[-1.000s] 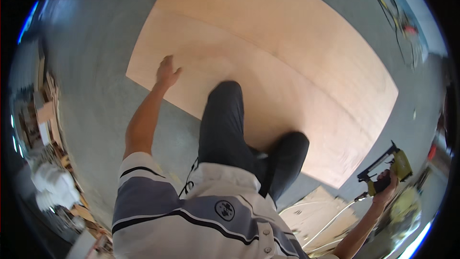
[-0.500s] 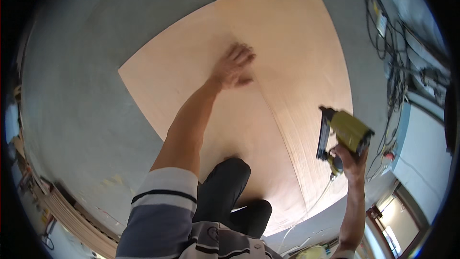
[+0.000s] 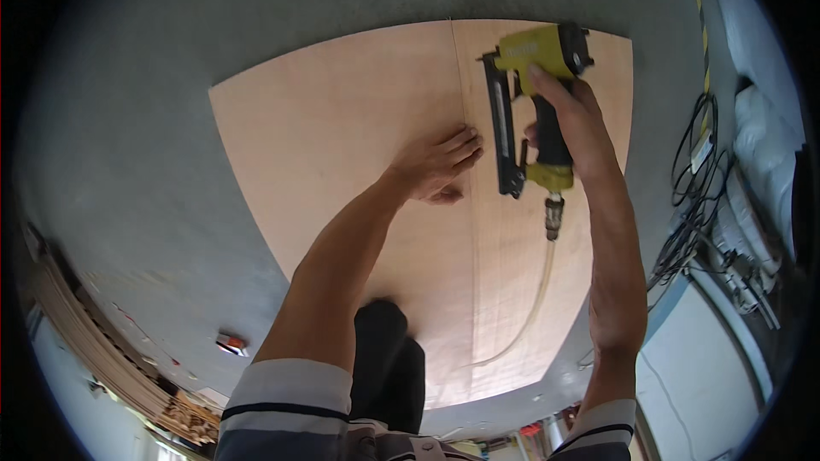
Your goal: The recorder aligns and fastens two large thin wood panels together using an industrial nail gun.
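A large pale plywood sheet [image 3: 342, 111] lies on the grey floor, with a seam line running lengthwise right of its middle. My left hand [image 3: 440, 164] rests on the wood with fingers spread, its fingertips near that seam. In my right hand [image 3: 574, 115] is a yellow and black pneumatic nail gun [image 3: 534, 51], gripped by its handle and raised above the right part of the sheet. A translucent air hose [image 3: 534, 324] runs from a metal coupling at the gun's handle end down across the wood. My knees show at the sheet's near edge.
An orange and white small box [image 3: 231, 343] lies on the floor at left. Stacked boards [image 3: 111, 350] line the lower left. Tangled black cables [image 3: 688, 196] and plastic-wrapped bundles [image 3: 764, 128] are at the right, beside a pale panel [image 3: 713, 358].
My right hand has carried the nail gun forward and left, from beside the sheet's right edge to over the wood near the seam. My left hand has settled on the sheet. The view has turned.
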Demonstrator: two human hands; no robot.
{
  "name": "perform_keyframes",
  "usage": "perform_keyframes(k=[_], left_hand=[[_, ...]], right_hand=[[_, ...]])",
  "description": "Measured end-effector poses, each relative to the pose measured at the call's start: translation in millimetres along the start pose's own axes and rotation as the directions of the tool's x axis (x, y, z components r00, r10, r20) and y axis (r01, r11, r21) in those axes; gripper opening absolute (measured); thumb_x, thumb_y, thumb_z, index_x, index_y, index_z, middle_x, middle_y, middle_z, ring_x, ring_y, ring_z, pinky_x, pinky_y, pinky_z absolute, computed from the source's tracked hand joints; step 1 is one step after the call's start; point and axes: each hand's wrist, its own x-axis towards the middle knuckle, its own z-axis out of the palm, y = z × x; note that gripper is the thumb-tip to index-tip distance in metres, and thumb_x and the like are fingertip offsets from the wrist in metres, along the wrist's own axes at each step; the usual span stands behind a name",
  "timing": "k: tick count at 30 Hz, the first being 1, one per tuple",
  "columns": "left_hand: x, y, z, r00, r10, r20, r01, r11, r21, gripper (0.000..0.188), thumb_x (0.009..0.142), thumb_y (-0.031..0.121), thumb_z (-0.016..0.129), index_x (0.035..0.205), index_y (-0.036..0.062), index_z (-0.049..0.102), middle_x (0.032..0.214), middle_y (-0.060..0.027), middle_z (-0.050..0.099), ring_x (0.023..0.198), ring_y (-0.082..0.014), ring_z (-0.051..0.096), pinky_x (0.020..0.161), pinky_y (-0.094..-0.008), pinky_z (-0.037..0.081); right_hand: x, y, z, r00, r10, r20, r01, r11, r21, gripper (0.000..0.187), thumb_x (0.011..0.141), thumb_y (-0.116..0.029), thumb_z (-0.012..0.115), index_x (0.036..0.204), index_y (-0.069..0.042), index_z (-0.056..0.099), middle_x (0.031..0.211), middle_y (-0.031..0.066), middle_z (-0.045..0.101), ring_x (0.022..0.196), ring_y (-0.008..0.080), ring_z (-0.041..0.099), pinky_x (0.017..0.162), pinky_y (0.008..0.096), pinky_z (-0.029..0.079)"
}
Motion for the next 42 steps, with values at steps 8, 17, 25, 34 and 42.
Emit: perform_keyframes(k=[8,17,25,34,42], left_hand=[[-0.4,-4.4,-0.1,0.996,0.019,-0.084,-0.029,0.992,-0.125,0.079,0.077,0.051,0.063,0.134,-0.0019,0.05,0.138,-0.0135,0.045,0.137,-0.03,0.033,0.119,-0.042,0.022],[2.1,-3.6,-3.1,0.993,0.018,-0.121,-0.032,0.993,-0.115,0.075,0.077,0.051,0.063,0.13,-0.0018,0.054,0.135,-0.0118,0.049,0.135,-0.0279,0.036,0.12,-0.0415,0.022],[5.3,-2.1,-4.6,0.995,0.035,-0.095,-0.045,0.993,-0.11,0.07,0.08,0.048,0.06,0.128,-0.0022,0.055,0.138,-0.0121,0.047,0.135,-0.0275,0.034,0.121,-0.0421,0.018],[6.1,-2.8,-0.3,0.989,-0.002,-0.151,-0.017,0.992,-0.122,0.065,0.077,0.044,0.063,0.122,-0.0014,0.059,0.136,-0.0123,0.048,0.134,-0.0277,0.035,0.121,-0.0414,0.019],[7.8,-2.5,-3.4,0.993,0.019,-0.119,-0.033,0.992,-0.119,0.062,0.076,0.045,0.063,0.118,-0.001,0.062,0.135,-0.0131,0.05,0.135,-0.0289,0.034,0.121,-0.0418,0.018]], right_hand=[[76.0,-17.5,30.0,0.992,0.027,0.127,-0.028,1.0,0.011,0.052,0.084,-0.047,0.065,0.109,-0.002,0.06,0.087,0.0063,0.06,0.053,0.0137,0.06,0.048,0.0269,0.052],[87.8,-23.6,42.9,0.997,0.068,0.029,-0.063,0.984,-0.165,0.052,0.083,-0.051,0.065,0.109,-0.006,0.062,0.085,0.0052,0.06,0.053,0.0118,0.058,0.05,0.026,0.052],[86.3,-22.9,48.1,0.997,0.079,-0.017,-0.081,0.964,-0.253,0.052,0.084,-0.05,0.064,0.109,-0.004,0.062,0.088,0.0074,0.063,0.05,0.0114,0.058,0.046,0.0248,0.051],[77.0,-36.7,67.8,0.996,0.056,-0.07,-0.076,0.941,-0.329,0.047,0.085,-0.043,0.063,0.104,0.001,0.064,0.082,0.0079,0.063,0.05,0.0147,0.057,0.047,0.0277,0.049],[79.2,-38.1,63.6,0.994,0.032,-0.101,-0.066,0.933,-0.354,0.046,0.084,-0.046,0.065,0.105,-0.005,0.062,0.077,0.0055,0.062,0.046,0.0116,0.055,0.041,0.0244,0.047]])
